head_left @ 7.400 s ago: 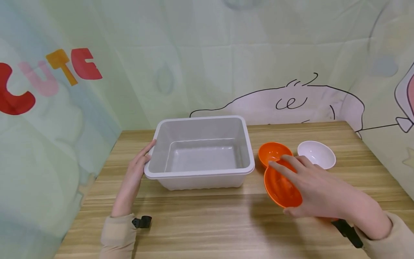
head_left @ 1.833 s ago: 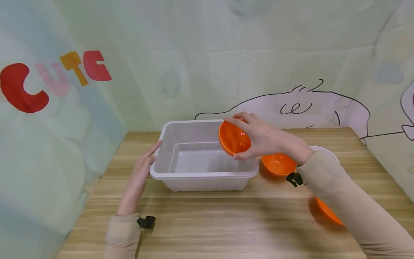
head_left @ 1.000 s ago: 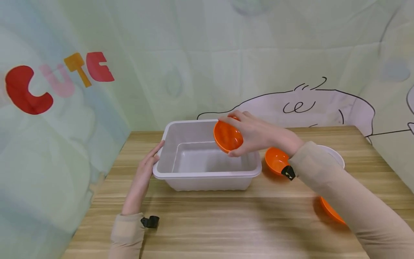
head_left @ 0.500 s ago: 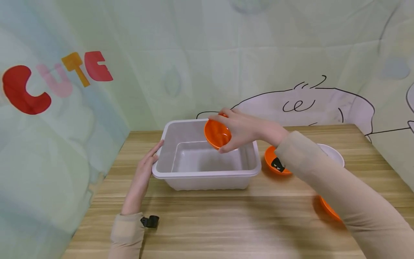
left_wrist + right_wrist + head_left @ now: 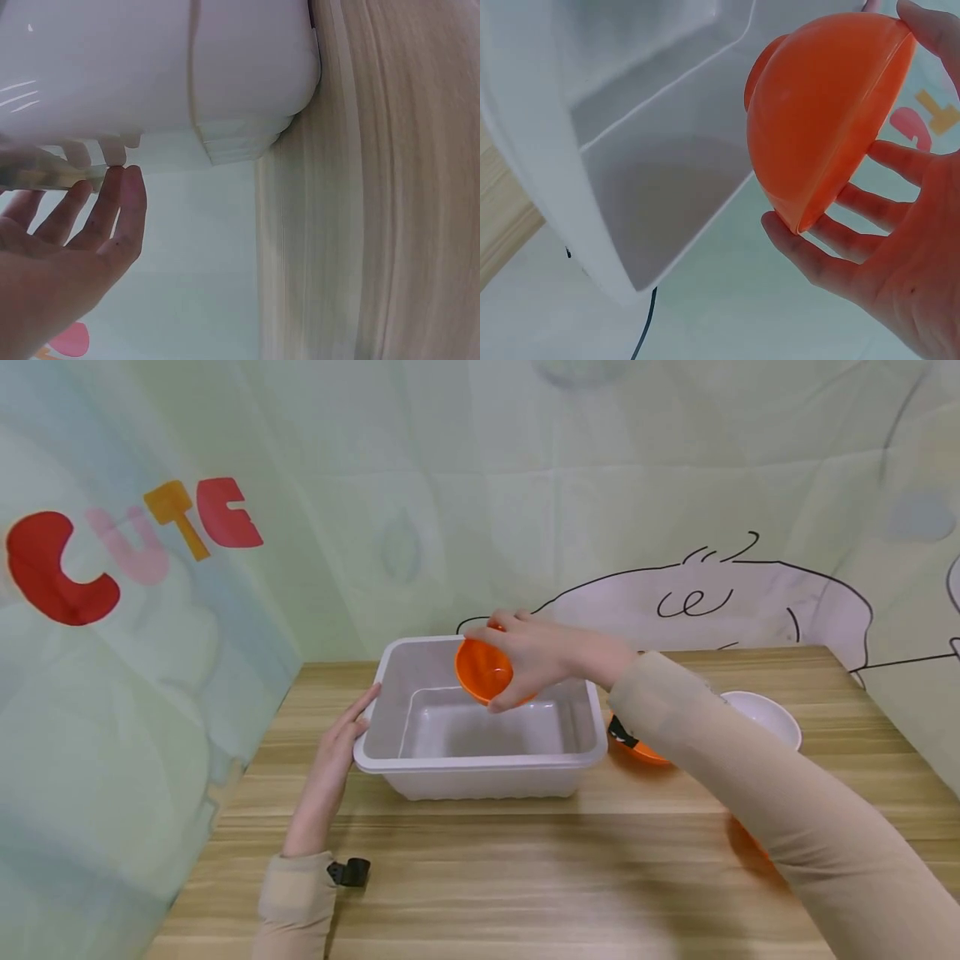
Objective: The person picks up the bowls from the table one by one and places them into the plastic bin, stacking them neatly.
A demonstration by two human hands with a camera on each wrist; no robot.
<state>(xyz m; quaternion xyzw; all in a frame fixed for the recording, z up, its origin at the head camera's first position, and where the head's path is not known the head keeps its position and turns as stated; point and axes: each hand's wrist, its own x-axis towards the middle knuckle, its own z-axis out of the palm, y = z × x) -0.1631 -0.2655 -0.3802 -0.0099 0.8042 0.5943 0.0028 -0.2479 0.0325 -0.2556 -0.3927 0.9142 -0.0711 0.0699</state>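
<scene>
"Where's the orange bowl [image 5: 483,670]?"
"In the middle of the frame, tilted above the grey tub [image 5: 480,765]. The right hand [image 5: 536,653] pinches its rim."
"And the left hand [image 5: 336,748]?"
"Left of that, fingers stretched out, touching the tub's edge. A white bowl [image 5: 772,718] sits at the right."
</scene>
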